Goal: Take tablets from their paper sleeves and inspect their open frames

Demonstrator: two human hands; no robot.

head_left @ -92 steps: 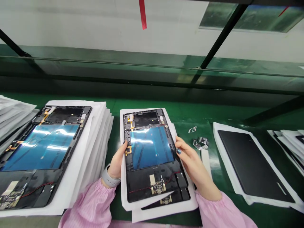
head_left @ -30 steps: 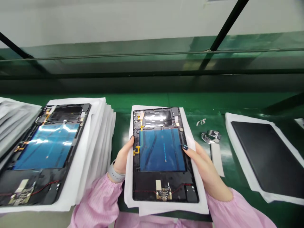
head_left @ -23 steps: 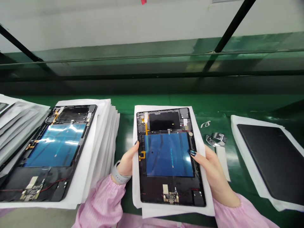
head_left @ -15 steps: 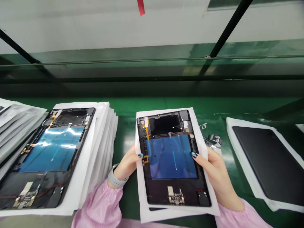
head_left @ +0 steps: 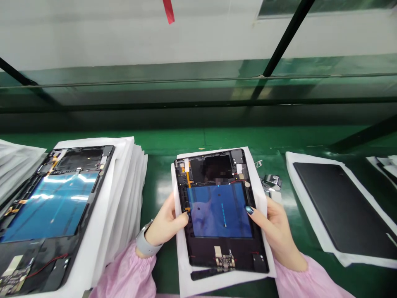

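Black tablet housing (head_left: 218,211) sitting on a white foam sheet (head_left: 182,265) near the front edge of the bench (head_left: 161,186), left grip (head_left: 164,223) and right grip (head_left: 274,234) closing on its long sides. Foam slipping or thumbs pressing inward risking damage to the exposed orange ribbon cable (head_left: 187,182) and circuit board (head_left: 223,260).

No words, numbers or brand marks can be read anywhere in this view. On the open tablet housing (head_left: 218,211), the white stickers at about eleven o'clock (head_left: 186,165) and one o'clock (head_left: 239,168) are too small to show any print, as is the pale label at six o'clock (head_left: 218,251). A pixelated patch (head_left: 221,181) near the centre hides whatever lies there. The pale label at seven o'clock on the stacked tablet housing (head_left: 52,198) is also unreadable, and the red tag (head_left: 168,10) shows no marks.
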